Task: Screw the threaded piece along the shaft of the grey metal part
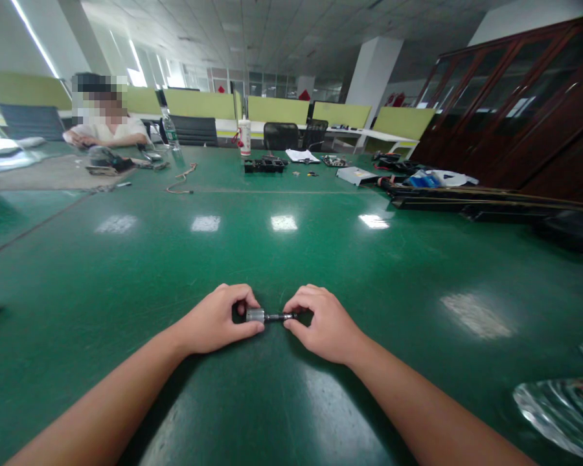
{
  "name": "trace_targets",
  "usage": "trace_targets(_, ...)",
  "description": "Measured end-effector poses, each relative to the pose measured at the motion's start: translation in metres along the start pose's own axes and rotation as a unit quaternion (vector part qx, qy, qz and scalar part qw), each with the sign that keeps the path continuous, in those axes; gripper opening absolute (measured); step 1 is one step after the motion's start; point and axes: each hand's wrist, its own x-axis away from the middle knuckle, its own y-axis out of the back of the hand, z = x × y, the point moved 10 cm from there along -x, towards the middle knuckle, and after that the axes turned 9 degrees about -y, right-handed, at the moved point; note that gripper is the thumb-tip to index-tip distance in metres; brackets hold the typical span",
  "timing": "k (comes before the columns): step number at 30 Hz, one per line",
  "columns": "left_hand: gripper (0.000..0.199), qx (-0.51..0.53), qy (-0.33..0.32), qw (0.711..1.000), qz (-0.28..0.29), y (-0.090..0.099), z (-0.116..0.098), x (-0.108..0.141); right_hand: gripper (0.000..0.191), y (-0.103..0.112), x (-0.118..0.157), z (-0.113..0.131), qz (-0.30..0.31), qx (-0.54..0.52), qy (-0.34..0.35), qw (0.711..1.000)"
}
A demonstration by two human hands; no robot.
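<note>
A small metal part lies level between my hands, low over the green table (282, 259) or resting on it; I cannot tell which. It has a silvery cylinder (255, 315) on the left and a thin dark shaft (274, 317) running right. My left hand (218, 320) grips the cylinder end between thumb and fingers. The tip of the shaft is pinched by my right hand (326, 323). Fingertips hide both ends of the part, and its exact kind is unclear.
Across the table sits a person (107, 129) near a plastic water bottle (170, 133). A white bottle (245, 136), a black device (265, 165) and a cord (181, 180) lie towards the back. Long black parts (427, 196) fill the right rear; clear plastic (558, 411) is near right.
</note>
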Motion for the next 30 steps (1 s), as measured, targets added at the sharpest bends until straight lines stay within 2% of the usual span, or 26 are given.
trace_targets(5, 0.022, 0.006, 0.004, 1.0, 0.001, 0.0, 0.0, 0.0, 0.011, 0.004, -0.001, -0.006, -0.003, 0.008, -0.012, 1.0)
trace_targets(12, 0.024, 0.016, 0.009, 1.0, 0.002, 0.0, 0.004, -0.001, 0.008, 0.02, -0.007, -0.036, -0.04, 0.003, -0.089, 0.995)
trace_targets(18, 0.024, 0.016, 0.013, 1.0, 0.004, 0.0, 0.003, 0.001, 0.01, 0.013, -0.005, -0.023, -0.017, -0.004, -0.045, 0.999)
trace_targets(30, 0.027, 0.009, 0.005, 1.0, 0.004, -0.001, 0.004, 0.001, 0.013, 0.003, -0.003, -0.006, -0.005, -0.03, -0.009, 1.0)
